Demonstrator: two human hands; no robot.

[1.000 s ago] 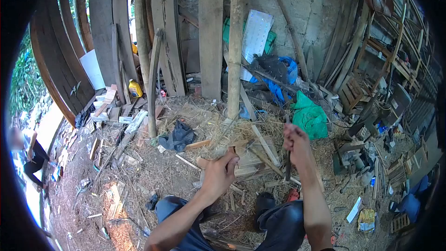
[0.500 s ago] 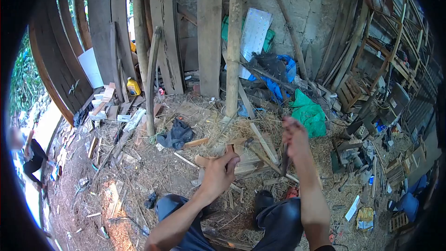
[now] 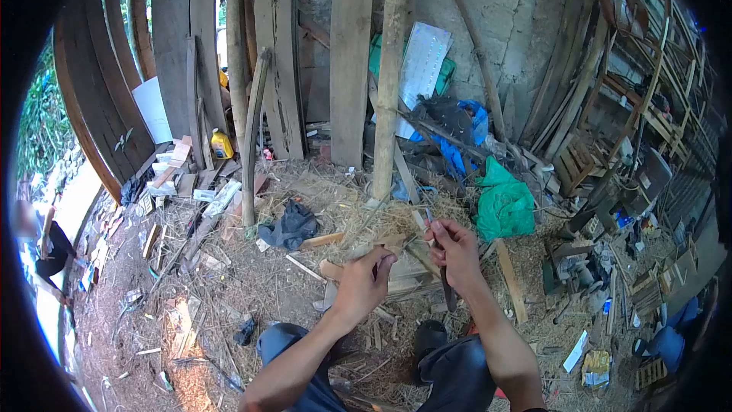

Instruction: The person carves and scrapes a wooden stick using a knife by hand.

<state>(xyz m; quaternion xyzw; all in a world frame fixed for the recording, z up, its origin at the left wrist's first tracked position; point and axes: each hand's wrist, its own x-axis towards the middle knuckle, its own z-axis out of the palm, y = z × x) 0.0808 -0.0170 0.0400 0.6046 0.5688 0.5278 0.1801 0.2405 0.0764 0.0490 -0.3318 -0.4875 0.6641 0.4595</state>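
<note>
My left hand [image 3: 360, 288] is in front of my left knee, with fingers and thumb curled together. Anything small in its pinch is too unclear to name. My right hand [image 3: 456, 258] grips a slim, dark, flat tool [image 3: 448, 295] that runs upright through the fingers. Its blade-like lower part sticks out below the palm, and a thin tip shows above. The hands are apart at similar height. Beyond them, pieces of wood [image 3: 414, 272] lie on the straw-covered ground, partly hidden by my hands.
A light wooden strip [image 3: 510, 281] lies right of my right hand. Ahead are a green sack [image 3: 505, 200], a dark cloth [image 3: 288, 225] and an upright pole [image 3: 390, 107]. A yellow jug [image 3: 221, 145] stands left. Another person [image 3: 53, 248] is at the far left edge.
My right hand has moved left and down with the dark tool, closer to my left hand. My left hand has barely shifted. The wooden strip at right has come into view.
</note>
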